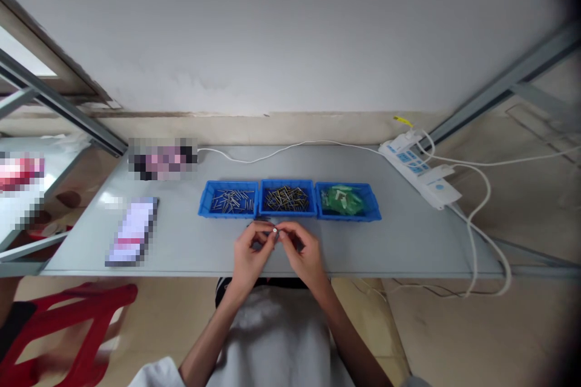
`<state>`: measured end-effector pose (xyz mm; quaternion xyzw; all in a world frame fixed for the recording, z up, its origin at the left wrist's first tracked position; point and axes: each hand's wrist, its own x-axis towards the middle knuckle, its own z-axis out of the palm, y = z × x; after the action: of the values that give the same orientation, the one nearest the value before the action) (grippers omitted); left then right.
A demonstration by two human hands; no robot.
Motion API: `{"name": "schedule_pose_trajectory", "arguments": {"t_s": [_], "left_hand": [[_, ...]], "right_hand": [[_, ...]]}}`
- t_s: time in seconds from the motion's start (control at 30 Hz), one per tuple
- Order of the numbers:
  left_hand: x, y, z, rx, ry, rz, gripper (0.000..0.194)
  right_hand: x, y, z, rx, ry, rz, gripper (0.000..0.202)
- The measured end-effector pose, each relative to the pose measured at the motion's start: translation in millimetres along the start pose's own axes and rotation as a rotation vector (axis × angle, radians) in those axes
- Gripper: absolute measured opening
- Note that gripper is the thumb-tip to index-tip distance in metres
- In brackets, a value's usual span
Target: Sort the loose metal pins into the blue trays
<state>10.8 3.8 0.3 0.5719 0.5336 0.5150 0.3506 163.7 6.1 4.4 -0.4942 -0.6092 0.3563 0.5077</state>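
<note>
My left hand [254, 251] and my right hand [305, 251] meet above the table's front part, fingertips pinched together. Between them is a small part with a round white end [275, 230]; my fingers hide the rest of it. Just beyond my hands, three blue bins stand in a row. Thin silver metal pins [231, 201] lie loose in the left bin [204, 201]. Brass-coloured and dark screw-like pieces [287, 199] fill the middle one. In the right bin [376, 205] lies a green plastic bag [347, 201] with small pale pieces. A few dark slim pieces lie behind my left fingers.
On the grey table [190, 248] a phone-like blurred item [132, 231] lies at left, with another blurred object [163, 160] behind it. A white power strip [420, 172] with looping cables sits at right. A red stool [86, 320] stands lower left.
</note>
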Motion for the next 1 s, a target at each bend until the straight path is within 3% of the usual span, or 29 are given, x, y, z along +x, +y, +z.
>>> {"name": "schedule_pose_trajectory", "arguments": {"t_s": [0.13, 0.27, 0.3, 0.4, 0.47, 0.57, 0.67, 0.83, 1.0], "left_hand": [[-3.9, 2.6, -6.6, 0.040, 0.086, 0.042, 0.019], [15.8, 18.7, -33.3, 0.119, 0.279, 0.086, 0.013], [24.3, 24.9, -41.8, 0.235, 0.326, 0.122, 0.012], [45.8, 42.1, -62.4, 0.462, 0.330, 0.205, 0.014], [49.4, 47.7, -67.2, 0.451, 0.364, 0.217, 0.015], [36.5, 43.8, -59.5, 0.378, 0.366, 0.250, 0.016], [14.7, 32.0, -42.1, 0.307, 0.259, 0.219, 0.016], [-9.8, 16.7, -19.0, 0.229, 0.118, 0.111, 0.019], [-15.6, 4.4, -13.5, 0.192, 0.046, 0.054, 0.026]], "right_hand": [[-3.2, -2.2, 0.4, -0.043, 0.076, -0.022, 0.019], [2.3, -6.6, -6.1, -0.124, 0.154, -0.041, 0.018], [8.0, -8.4, -9.2, -0.169, 0.179, -0.055, 0.019], [36.0, -13.4, -19.2, -0.493, 0.212, -0.112, 0.019], [58.7, -14.4, -23.8, -0.776, 0.075, -0.062, 0.016], [87.3, -11.2, -24.8, -0.874, -0.034, -0.034, 0.006], [102.6, -7.3, -21.0, -0.935, -0.106, -0.010, 0.010], [108.9, -10.6, -17.8, -1.029, -0.135, 0.088, 0.006], [112.0, -16.5, -17.4, -1.056, -0.153, 0.157, 0.002]]}}
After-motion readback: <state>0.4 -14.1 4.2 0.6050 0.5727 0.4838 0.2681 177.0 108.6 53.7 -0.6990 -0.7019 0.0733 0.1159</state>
